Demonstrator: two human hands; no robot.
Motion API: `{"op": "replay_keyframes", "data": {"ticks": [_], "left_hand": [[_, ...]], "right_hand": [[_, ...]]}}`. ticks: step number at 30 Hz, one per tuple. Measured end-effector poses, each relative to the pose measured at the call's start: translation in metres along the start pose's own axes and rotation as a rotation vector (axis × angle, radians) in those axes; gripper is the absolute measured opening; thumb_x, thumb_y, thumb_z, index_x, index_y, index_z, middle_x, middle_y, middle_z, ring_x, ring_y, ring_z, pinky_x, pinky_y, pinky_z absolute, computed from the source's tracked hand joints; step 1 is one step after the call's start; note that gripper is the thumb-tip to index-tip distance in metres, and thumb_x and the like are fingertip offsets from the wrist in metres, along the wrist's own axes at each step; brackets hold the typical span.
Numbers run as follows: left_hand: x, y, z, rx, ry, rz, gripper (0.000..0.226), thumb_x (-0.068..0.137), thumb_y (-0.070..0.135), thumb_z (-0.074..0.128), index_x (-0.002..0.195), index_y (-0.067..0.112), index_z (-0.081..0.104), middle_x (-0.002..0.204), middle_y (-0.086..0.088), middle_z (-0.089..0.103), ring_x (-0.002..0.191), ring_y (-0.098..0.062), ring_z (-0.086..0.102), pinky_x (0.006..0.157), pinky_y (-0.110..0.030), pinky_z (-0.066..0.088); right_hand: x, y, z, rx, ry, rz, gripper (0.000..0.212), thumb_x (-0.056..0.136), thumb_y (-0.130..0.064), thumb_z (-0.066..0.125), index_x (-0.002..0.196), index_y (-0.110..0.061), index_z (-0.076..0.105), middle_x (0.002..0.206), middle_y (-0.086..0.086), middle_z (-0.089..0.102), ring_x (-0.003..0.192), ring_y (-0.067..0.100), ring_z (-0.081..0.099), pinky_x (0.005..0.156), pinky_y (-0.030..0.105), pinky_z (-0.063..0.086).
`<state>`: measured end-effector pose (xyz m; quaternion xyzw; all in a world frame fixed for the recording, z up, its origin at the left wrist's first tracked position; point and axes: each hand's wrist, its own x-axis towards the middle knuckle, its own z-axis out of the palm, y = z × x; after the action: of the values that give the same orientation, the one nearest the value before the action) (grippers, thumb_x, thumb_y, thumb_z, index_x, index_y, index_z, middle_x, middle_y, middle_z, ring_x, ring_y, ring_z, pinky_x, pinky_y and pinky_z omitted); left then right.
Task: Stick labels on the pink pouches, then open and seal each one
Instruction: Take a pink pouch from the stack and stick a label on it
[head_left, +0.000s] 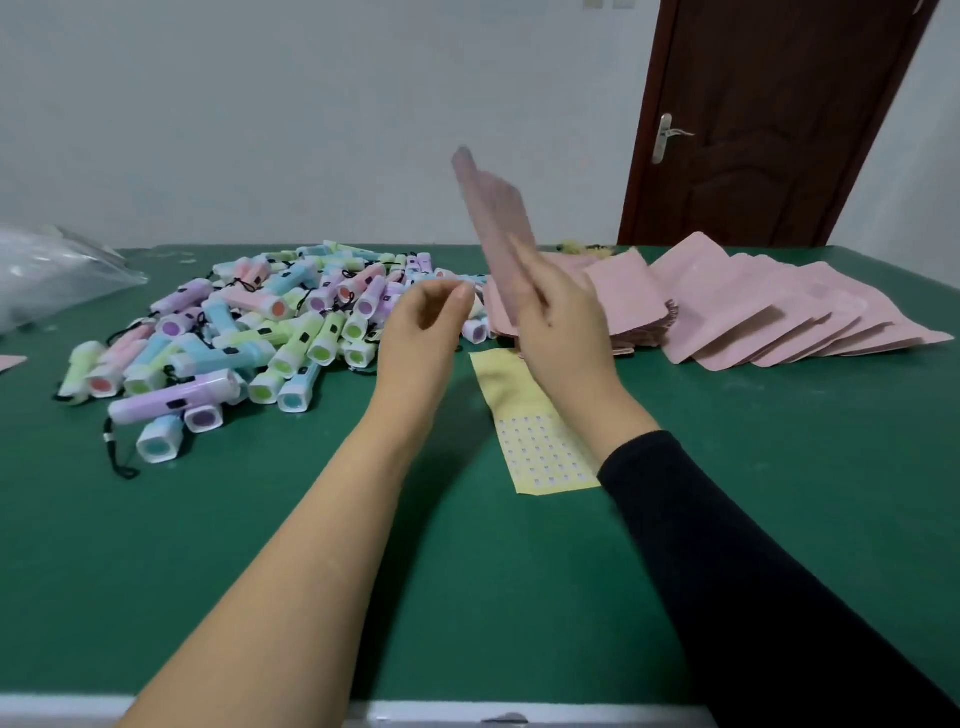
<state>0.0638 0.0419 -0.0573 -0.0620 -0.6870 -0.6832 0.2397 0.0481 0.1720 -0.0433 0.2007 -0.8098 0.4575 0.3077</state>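
- My right hand (561, 332) grips one pink pouch (493, 223) by its lower end and holds it up in the air above the far edge of the label sheet (540, 452), tilted away to the left (it is blurred, so I cannot tell whether a label sits on it or whether its mouth is open).
- My left hand (421, 332) hovers just beside it, fingers curled and thumb near forefinger. Whether a small label is pinched there, I cannot tell.
- The label sheet lies flat on the green table (311, 571), partly under my right wrist. Its far part looks bare and its near part is full of small labels, so I judge that a fair number have been used and many remain.
- To the right, the pouch pile (753, 306) lies fanned out and flat. I see no labels on those faces, so I take them as undone.
- No finished batch shows itself clearly, so I'd say most of the work is ahead: label, open and seal this one, then the rest.
- A heap of pastel torches (234, 332) lies to my left, with a clear plastic bag (52, 275) beyond it.
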Motion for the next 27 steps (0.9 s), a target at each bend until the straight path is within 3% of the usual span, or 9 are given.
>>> {"op": "replay_keyframes", "data": {"ticks": [2, 5, 6, 9, 13, 16, 18, 22, 27], "left_hand": [[0.002, 0.003, -0.008, -0.138, 0.03, -0.038, 0.011, 0.097, 0.032, 0.06, 0.099, 0.021, 0.062, 0.105, 0.006, 0.07, 0.104, -0.008, 0.065, 0.085, -0.025, 0.052], [0.0, 0.005, -0.016, -0.227, 0.023, -0.078, 0.016, 0.098, 0.03, 0.059, 0.097, 0.015, 0.058, 0.106, -0.01, 0.067, 0.104, -0.021, 0.064, 0.089, -0.037, 0.051], [0.0, 0.006, -0.017, -0.233, 0.008, -0.078, 0.016, 0.098, 0.029, 0.059, 0.096, 0.013, 0.058, 0.101, -0.008, 0.065, 0.098, -0.02, 0.063, 0.088, -0.038, 0.051], [-0.001, 0.008, -0.017, -0.262, -0.036, -0.067, 0.015, 0.097, 0.025, 0.061, 0.096, 0.01, 0.058, 0.09, -0.005, 0.062, 0.093, -0.024, 0.061, 0.09, -0.048, 0.051], [-0.002, 0.009, -0.016, -0.262, -0.071, -0.059, 0.011, 0.096, 0.025, 0.063, 0.097, 0.014, 0.061, 0.092, 0.0, 0.066, 0.09, -0.019, 0.064, 0.081, -0.038, 0.051], [-0.001, 0.006, -0.018, -0.266, -0.092, -0.063, 0.011, 0.097, 0.027, 0.061, 0.1, 0.016, 0.063, 0.096, 0.002, 0.067, 0.095, -0.016, 0.065, 0.072, -0.027, 0.052], [0.0, 0.004, -0.019, -0.285, -0.117, -0.069, 0.012, 0.098, 0.027, 0.06, 0.102, 0.017, 0.064, 0.101, 0.002, 0.069, 0.101, -0.016, 0.067, 0.077, -0.028, 0.053], [0.0, 0.002, -0.018, -0.3, -0.148, -0.083, 0.016, 0.096, 0.031, 0.061, 0.103, 0.018, 0.067, 0.108, -0.003, 0.071, 0.11, -0.018, 0.067, 0.082, -0.029, 0.054], [0.0, 0.0, -0.018, -0.293, -0.16, -0.106, 0.018, 0.095, 0.031, 0.063, 0.106, 0.018, 0.068, 0.111, -0.005, 0.068, 0.11, -0.017, 0.065, 0.095, -0.038, 0.053]], "right_hand": [[-0.012, -0.01, 0.017, 0.053, -0.144, -0.049, 0.048, 0.099, -0.005, 0.042, 0.14, -0.028, 0.05, 0.115, 0.003, 0.067, 0.112, 0.022, 0.055, 0.088, 0.022, 0.042], [-0.024, -0.018, 0.029, 0.204, -0.195, -0.027, 0.057, 0.096, 0.002, 0.04, 0.142, -0.031, 0.047, 0.132, -0.013, 0.056, 0.118, -0.009, 0.049, 0.096, 0.004, 0.036], [-0.026, -0.019, 0.031, 0.237, -0.179, -0.006, 0.056, 0.095, 0.002, 0.041, 0.141, -0.029, 0.049, 0.13, -0.014, 0.056, 0.115, -0.012, 0.049, 0.097, 0.006, 0.038], [-0.028, -0.021, 0.034, 0.343, -0.127, 0.084, 0.04, 0.095, -0.005, 0.049, 0.13, -0.02, 0.06, 0.118, -0.009, 0.068, 0.11, 0.003, 0.062, 0.099, 0.029, 0.049], [-0.028, -0.025, 0.033, 0.418, -0.061, 0.176, 0.027, 0.097, -0.016, 0.054, 0.121, -0.017, 0.066, 0.108, -0.007, 0.072, 0.102, 0.006, 0.066, 0.093, 0.031, 0.053], [-0.027, -0.026, 0.031, 0.444, -0.052, 0.193, 0.027, 0.097, -0.016, 0.056, 0.122, -0.016, 0.064, 0.113, -0.006, 0.07, 0.107, 0.005, 0.064, 0.095, 0.031, 0.052], [-0.027, -0.027, 0.03, 0.451, -0.042, 0.201, 0.028, 0.096, -0.015, 0.056, 0.124, -0.015, 0.064, 0.116, -0.005, 0.07, 0.109, 0.004, 0.063, 0.096, 0.029, 0.052], [-0.026, -0.027, 0.028, 0.473, -0.018, 0.214, 0.024, 0.096, -0.016, 0.057, 0.119, -0.016, 0.065, 0.11, -0.007, 0.071, 0.103, -0.001, 0.064, 0.086, 0.013, 0.049], [-0.025, -0.027, 0.026, 0.466, -0.023, 0.246, 0.028, 0.097, -0.017, 0.056, 0.123, -0.013, 0.065, 0.114, -0.004, 0.071, 0.107, 0.003, 0.064, 0.096, 0.026, 0.05]]}}
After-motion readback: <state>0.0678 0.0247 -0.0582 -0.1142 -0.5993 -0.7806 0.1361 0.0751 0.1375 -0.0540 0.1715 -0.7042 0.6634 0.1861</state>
